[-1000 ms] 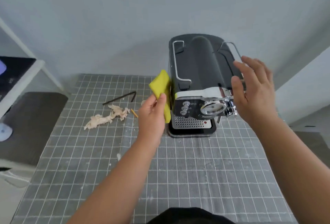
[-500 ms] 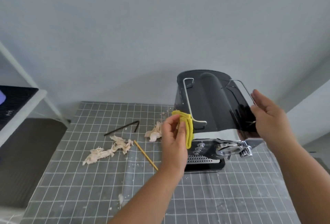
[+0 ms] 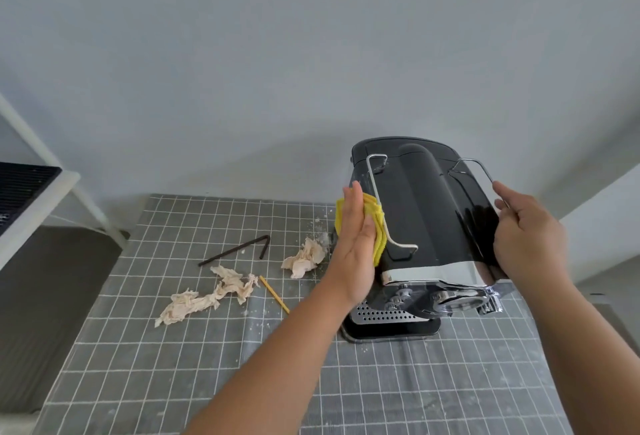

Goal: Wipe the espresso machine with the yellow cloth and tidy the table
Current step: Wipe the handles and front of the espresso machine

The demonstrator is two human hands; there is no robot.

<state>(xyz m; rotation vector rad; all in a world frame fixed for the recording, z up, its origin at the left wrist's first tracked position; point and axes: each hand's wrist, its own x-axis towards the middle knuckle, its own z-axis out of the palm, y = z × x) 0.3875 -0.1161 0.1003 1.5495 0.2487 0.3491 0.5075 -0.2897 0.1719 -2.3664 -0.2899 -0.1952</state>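
One espresso machine [image 3: 426,216], one yellow cloth [image 3: 378,223], two hands [image 3: 353,251] [image 3: 528,240]

Yellow cloth [image 3: 375,213]: mostly covered by the flat left hand [image 3: 355,247]; only its folded edges show around the fingers.
Espresso machine [image 3: 426,213], under the left grip: its left wall is hidden by cloth and palm.
Espresso machine, under the right grip: its right wall is behind the right hand [image 3: 530,237], whose fingertips are out of sight.
Front dials [image 3: 403,296]: below both grips, too blurred to read.
Forearms: cut off by the bottom edge.
Shelf [image 3: 34,213]: well left of the left grip, cut by the left edge.
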